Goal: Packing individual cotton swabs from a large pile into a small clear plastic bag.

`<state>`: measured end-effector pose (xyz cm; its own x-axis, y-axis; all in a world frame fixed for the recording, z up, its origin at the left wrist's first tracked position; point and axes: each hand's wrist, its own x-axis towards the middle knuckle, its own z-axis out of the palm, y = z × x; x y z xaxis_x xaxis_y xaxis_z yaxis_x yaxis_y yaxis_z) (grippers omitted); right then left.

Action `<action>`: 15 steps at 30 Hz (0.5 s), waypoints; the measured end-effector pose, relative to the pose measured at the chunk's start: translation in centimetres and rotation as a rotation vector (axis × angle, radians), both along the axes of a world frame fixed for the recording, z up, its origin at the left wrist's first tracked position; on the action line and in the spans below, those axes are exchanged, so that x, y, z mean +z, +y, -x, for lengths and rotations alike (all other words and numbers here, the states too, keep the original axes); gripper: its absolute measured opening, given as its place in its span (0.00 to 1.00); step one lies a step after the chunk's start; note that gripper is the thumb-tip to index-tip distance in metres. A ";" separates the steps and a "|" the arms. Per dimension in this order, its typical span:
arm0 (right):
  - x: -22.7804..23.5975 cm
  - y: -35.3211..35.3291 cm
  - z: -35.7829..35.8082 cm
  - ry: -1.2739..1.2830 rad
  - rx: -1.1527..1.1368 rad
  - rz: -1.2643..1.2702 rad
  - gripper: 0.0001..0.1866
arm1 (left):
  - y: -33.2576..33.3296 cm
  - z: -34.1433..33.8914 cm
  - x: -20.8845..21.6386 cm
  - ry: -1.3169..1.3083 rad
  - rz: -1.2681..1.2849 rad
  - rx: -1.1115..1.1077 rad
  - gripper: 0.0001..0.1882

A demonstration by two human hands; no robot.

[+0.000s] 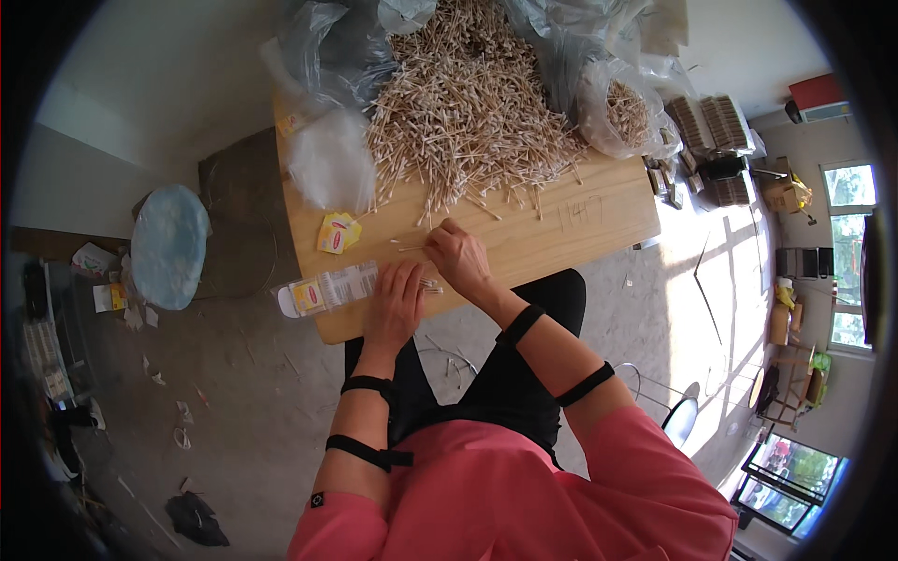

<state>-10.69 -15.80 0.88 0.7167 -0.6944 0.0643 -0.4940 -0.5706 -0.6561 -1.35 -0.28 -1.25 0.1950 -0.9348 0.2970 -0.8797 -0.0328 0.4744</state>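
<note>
My left hand [397,301] is closed over the right end of a clear packet [348,284] with a yellow and white label, lying at the table's near left edge. Pale tips of cotton swabs show just right of its fingers. To the right and slightly farther off, my right hand [456,257] is bent in a pinch at the tabletop. A few loose cotton swabs [408,248] stick out leftward from its fingertips; the grip itself is partly hidden. Beyond both hands spreads a large heap of cotton swabs [468,103].
Small yellow and white cards [338,233] lie on the wooden table [599,210] near a stack of clear plastic bags [332,164]. An open plastic bag [599,126] of swabs stands at the far right. A blue round-topped stool [171,247] is left of the table.
</note>
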 end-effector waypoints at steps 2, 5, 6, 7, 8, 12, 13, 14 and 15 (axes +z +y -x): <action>0.4 0.3 1.1 -0.052 -0.098 -0.025 0.06 | -0.1 -0.2 0.0 -0.051 -0.041 0.023 0.26; 0.6 -0.5 2.4 -0.050 -0.113 -0.003 0.06 | -0.1 -0.3 0.0 -0.013 -0.032 0.019 0.26; 0.5 -0.6 2.6 -0.066 -0.089 0.027 0.06 | 0.1 -0.3 0.0 -0.011 -0.033 0.016 0.26; 0.4 -0.7 2.8 -0.082 -0.083 0.019 0.06 | 0.0 -0.4 0.1 -0.042 -0.033 0.020 0.24; 0.3 -0.8 2.8 -0.081 -0.083 0.021 0.06 | -0.1 -0.4 0.2 -0.073 -0.034 0.024 0.23; -0.1 -1.2 2.7 -0.112 -0.001 0.033 0.06 | -0.3 -0.2 0.4 -0.062 -0.032 0.014 0.23; -0.2 -1.1 2.6 -0.088 0.018 0.006 0.06 | -0.2 -0.2 0.5 -0.064 -0.036 0.017 0.23; -0.2 -0.9 2.5 -0.089 0.019 0.004 0.06 | -0.2 -0.3 0.5 -0.065 -0.039 0.019 0.23; -0.2 -0.7 2.4 -0.087 0.051 0.014 0.06 | -0.2 -0.3 0.6 -0.066 -0.042 0.020 0.23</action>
